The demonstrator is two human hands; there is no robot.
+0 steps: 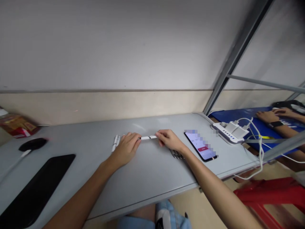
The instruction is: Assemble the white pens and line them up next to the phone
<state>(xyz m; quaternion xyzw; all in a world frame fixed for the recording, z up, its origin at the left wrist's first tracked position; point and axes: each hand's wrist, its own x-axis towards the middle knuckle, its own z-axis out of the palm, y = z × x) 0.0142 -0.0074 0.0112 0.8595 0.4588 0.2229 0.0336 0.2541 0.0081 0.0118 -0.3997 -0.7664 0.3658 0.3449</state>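
A slim white pen [148,137] with dark bands is held level just above the grey table. My left hand [127,146] grips its left end between thumb and fingers. At the other end, my right hand [168,140] pinches the pen with thumb and fingertips. Several white pens [116,142] lie on the table beside my left hand, partly covered by it. Under my right wrist, more pens with dark, shiny ends [176,155] lie in a group, mostly hidden by the forearm.
A phone with a lit screen [201,146] lies right of my right hand. Beyond it are a white power strip [227,133] with plugs, cables and a metal frame post [238,54]. A black mat [39,187] lies at left. Another person's hands [268,116] work at a blue table.
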